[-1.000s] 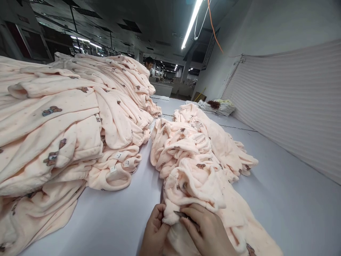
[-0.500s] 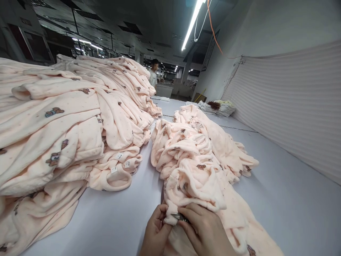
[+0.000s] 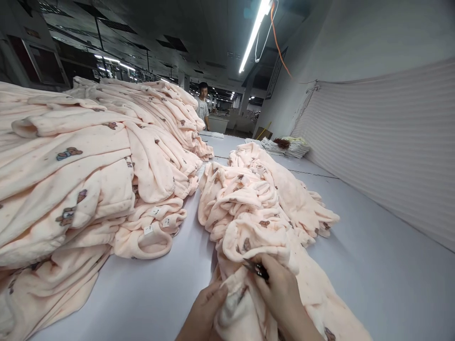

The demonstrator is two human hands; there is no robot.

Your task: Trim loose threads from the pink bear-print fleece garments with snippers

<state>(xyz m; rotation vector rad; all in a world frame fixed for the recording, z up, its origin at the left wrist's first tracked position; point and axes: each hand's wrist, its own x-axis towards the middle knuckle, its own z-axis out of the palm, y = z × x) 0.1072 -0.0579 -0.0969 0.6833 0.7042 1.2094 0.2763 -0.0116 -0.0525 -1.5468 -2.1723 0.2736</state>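
My left hand (image 3: 206, 305) pinches the edge of a pale pink fleece garment (image 3: 232, 289) at the bottom centre. Small dark thread snips (image 3: 256, 269) are gripped in my right hand (image 3: 280, 291), their blades pointing left over the cloth. The garment belongs to a crumpled heap of pink fleece clothes (image 3: 241, 194) printed with small brown bears, which runs away from me along the table. Folds of cloth hide part of my left fingers.
A tall pile of similar pink garments (image 3: 95, 142) fills the left side, with white size labels (image 3: 155, 211) on its near edge. Stacked white pieces (image 3: 287, 147) lie by the wall on the pale table (image 3: 387, 265). A person (image 3: 203, 106) stands beyond the table.
My right hand with the snips has moved up and away from my left fingertips. The pinched cloth edge is now spread wider. The far person now shows more fully beside the pile.
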